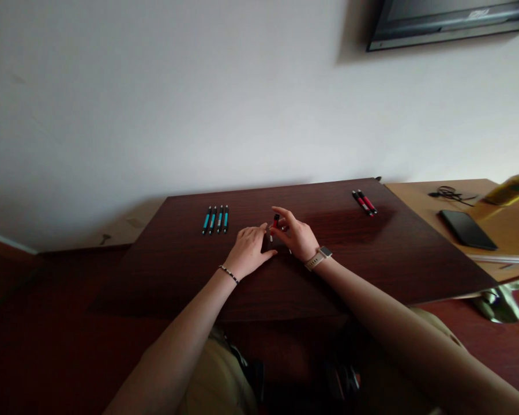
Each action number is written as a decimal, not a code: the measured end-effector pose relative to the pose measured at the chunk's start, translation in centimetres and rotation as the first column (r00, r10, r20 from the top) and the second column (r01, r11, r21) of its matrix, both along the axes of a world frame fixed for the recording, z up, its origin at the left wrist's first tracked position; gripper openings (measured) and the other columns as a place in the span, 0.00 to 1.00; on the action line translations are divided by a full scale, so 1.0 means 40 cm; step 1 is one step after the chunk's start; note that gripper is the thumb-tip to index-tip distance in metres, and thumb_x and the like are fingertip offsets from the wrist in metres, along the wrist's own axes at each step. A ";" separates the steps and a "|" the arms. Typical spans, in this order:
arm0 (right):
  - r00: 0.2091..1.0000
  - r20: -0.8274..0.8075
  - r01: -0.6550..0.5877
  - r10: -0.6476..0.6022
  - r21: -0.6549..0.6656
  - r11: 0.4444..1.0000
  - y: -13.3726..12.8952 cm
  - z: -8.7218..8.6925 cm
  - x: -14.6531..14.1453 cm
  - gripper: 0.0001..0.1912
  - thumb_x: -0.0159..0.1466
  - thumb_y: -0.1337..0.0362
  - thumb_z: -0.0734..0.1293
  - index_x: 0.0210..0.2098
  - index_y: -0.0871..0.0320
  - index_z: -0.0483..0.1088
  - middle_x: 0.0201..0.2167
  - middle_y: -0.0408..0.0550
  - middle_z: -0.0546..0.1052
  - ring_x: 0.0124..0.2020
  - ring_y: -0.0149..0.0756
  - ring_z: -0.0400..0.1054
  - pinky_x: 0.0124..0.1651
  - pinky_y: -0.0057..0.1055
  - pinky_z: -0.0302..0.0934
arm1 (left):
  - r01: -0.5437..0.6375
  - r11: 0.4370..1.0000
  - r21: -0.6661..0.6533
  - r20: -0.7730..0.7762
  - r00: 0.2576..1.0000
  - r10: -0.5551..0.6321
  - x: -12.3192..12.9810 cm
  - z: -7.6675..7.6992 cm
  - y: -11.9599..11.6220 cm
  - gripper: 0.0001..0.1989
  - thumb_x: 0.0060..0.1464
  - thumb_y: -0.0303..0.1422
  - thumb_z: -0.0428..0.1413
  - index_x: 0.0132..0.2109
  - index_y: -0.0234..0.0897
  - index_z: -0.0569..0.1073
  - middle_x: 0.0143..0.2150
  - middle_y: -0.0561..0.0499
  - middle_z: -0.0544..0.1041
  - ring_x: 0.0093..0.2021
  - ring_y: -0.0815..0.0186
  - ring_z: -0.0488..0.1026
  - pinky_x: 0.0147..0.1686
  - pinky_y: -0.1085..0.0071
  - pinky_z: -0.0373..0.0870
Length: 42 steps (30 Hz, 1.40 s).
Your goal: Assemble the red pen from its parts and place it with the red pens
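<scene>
My right hand, with a watch on its wrist, pinches a small red and black object, perhaps a pen, at the middle of the dark table. Close beside it my left hand rests on the tabletop with its thumb apart from its fingers. Small white bits show between the hands; what they belong to is partly hidden. Left of the hands, several blue and black pens lie side by side. Toward the right, red and black pens lie together at a slant.
The dark table stands against a pale wall. A lighter table adjoins it at the right, bearing a black phone, a coiled cable and a yellow can. A screen hangs at upper right.
</scene>
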State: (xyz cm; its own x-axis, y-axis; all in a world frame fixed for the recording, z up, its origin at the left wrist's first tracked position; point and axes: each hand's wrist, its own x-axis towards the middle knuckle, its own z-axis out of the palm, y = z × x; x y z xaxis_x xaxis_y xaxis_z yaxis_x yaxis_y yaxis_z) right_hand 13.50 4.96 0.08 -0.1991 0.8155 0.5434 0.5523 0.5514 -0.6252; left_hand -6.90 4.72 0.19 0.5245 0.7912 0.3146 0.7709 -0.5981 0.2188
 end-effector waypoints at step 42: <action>0.983 0.164 -0.069 0.085 -0.102 0.992 -0.001 -0.036 -0.002 0.29 0.71 0.64 0.69 0.69 0.52 0.61 0.43 0.48 0.83 0.41 0.41 0.80 0.44 0.33 0.70 | 0.024 0.999 0.027 -0.001 1.000 -0.024 -0.006 -0.009 0.000 0.35 0.59 0.40 0.66 0.67 0.37 0.62 0.59 0.38 0.77 0.61 0.49 0.74 0.63 0.50 0.66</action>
State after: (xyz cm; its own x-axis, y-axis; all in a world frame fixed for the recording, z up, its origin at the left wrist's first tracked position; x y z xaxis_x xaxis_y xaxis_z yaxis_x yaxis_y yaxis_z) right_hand 13.43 4.91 -1.37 -0.3451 0.8406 0.4174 0.6122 0.5388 -0.5787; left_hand -7.14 4.72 -0.17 0.5434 0.7695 0.3354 0.7564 -0.6222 0.2020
